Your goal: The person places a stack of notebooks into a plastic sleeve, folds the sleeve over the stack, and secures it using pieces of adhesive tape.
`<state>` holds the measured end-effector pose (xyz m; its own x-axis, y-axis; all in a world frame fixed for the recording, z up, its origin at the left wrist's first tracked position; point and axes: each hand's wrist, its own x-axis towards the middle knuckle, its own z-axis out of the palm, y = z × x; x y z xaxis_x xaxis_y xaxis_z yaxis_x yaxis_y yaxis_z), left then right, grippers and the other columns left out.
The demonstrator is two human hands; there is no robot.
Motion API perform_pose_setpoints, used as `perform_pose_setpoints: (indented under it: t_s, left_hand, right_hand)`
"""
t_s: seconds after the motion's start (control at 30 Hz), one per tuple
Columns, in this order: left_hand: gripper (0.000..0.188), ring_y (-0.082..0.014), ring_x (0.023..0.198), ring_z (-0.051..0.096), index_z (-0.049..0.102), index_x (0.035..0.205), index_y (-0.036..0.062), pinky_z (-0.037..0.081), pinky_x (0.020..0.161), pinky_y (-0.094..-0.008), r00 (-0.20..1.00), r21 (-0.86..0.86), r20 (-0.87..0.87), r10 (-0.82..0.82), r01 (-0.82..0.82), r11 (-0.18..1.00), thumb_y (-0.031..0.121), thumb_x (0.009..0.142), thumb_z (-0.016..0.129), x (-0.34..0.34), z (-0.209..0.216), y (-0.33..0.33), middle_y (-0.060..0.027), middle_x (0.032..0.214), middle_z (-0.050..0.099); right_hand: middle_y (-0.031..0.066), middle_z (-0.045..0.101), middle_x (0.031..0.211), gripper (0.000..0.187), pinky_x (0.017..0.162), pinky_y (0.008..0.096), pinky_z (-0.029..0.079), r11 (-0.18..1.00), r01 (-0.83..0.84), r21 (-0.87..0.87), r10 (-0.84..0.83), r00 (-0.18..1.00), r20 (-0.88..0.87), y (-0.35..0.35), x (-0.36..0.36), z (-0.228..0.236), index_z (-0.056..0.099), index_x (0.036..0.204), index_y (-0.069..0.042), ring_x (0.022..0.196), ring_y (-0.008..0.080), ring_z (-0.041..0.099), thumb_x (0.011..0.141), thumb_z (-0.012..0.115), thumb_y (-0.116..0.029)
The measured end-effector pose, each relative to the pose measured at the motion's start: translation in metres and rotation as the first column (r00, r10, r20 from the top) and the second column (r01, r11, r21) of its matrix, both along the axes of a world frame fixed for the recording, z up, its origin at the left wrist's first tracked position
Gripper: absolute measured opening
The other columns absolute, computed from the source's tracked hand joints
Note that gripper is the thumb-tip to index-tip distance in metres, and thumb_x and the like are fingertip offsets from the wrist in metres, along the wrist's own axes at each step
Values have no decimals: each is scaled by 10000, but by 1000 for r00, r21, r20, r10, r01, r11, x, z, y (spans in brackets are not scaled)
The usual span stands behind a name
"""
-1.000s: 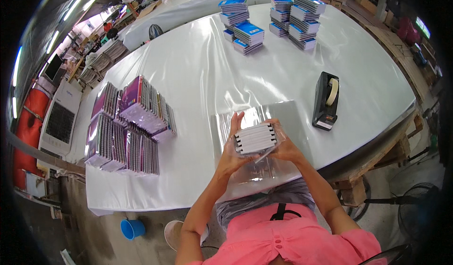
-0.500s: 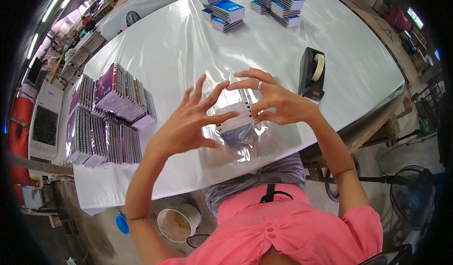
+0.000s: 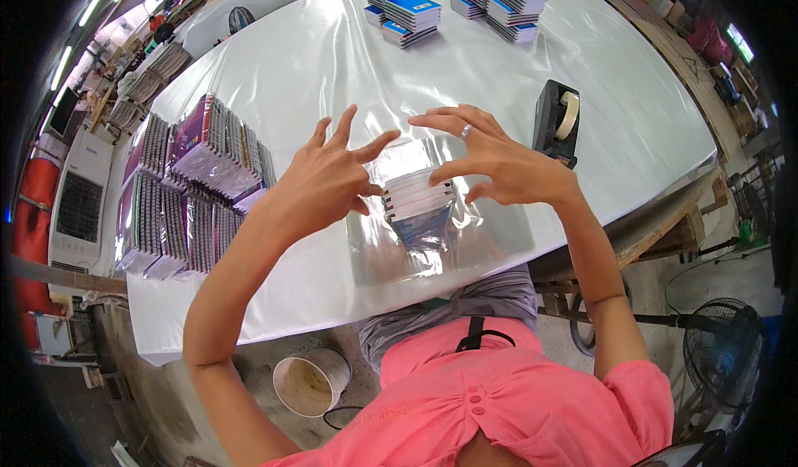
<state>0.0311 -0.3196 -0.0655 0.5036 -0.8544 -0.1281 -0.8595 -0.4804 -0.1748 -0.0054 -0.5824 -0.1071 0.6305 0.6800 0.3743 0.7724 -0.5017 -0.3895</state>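
Observation:
A small stack of spiral-bound notebooks (image 3: 416,198), its white page edges and dark coils showing, sits near the table's front edge. Clear plastic film (image 3: 490,230) lies under and around it, with a glossy folded part over its near side. My left hand (image 3: 322,174) is at the stack's left, fingers spread and nothing in them. On the other side, my right hand (image 3: 503,161), wearing a ring, is also open. Its index fingertip reaches over the stack's far right edge; whether it touches I cannot tell.
Wrapped purple notebooks (image 3: 187,192) stand in piles at the left of the white-covered table (image 3: 287,64). A black tape dispenser (image 3: 555,122) is at the right. Blue-covered notebook stacks (image 3: 411,9) are at the far side. A bucket (image 3: 312,381) and a fan (image 3: 725,352) stand below.
My left hand has drawn back left, off the stack, uncovering it. My right hand has shifted slightly right. Both hands are farther apart, and the view has shifted a little.

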Motion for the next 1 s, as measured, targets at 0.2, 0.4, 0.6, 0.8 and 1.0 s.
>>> perform_pose_setpoints:
  t_s: [0.2, 0.4, 0.6, 0.8, 1.0]
  left_hand:
    - [339, -363, 1418, 246, 734, 1051, 345, 302, 1108, -570, 989, 35, 68, -129, 126, 991, 335, 713, 710, 6, 17, -9, 76, 1487, 404]
    - [403, -355, 1404, 301, 708, 1136, 276, 304, 1121, -506, 993, -371, -110, -39, -4, 929, 277, 733, 717, -3, -9, 1, -2, 1448, 469]
    - [363, -305, 1389, 346, 657, 1184, 11, 317, 1101, -450, 863, -861, -503, -44, -505, -60, 69, 826, 686, -41, -118, 19, -207, 1351, 532]
    - [382, -365, 1391, 341, 725, 1096, 95, 252, 1123, -498, 881, -855, -469, -56, -438, 277, 152, 725, 796, -45, -154, 19, -75, 1206, 665]
    - [461, -339, 1391, 343, 706, 1145, 214, 237, 1128, -529, 983, -737, -159, -96, -53, 674, 293, 703, 811, -13, -117, 14, 20, 1200, 667]
  right_hand:
    - [66, 465, 1415, 82, 1125, 519, 246, 992, 24, -122, 1, 980, 199, -1, 12, 11, 701, 690, -94, 1362, 289, 341, 634, 762, -96]
    - [91, 530, 1300, 92, 1092, 488, 276, 1000, -3, 17, 1, 996, 95, -2, 4, -2, 707, 713, -76, 1301, 280, 404, 708, 763, -148]
    - [39, 619, 984, 234, 1062, 473, 286, 993, 119, 0, -117, 976, 185, 37, -30, -8, 663, 975, -131, 1051, 201, 547, 784, 699, -260]
    - [1, 608, 787, 246, 1058, 462, 293, 991, 135, 20, -136, 972, 194, 42, -33, -13, 641, 1037, -114, 880, 178, 589, 794, 668, -135]
    - [-26, 650, 844, 539, 1096, 460, 271, 994, 80, 77, -74, 995, -69, 14, -26, 21, 609, 1218, -121, 921, 175, 588, 722, 780, -247]
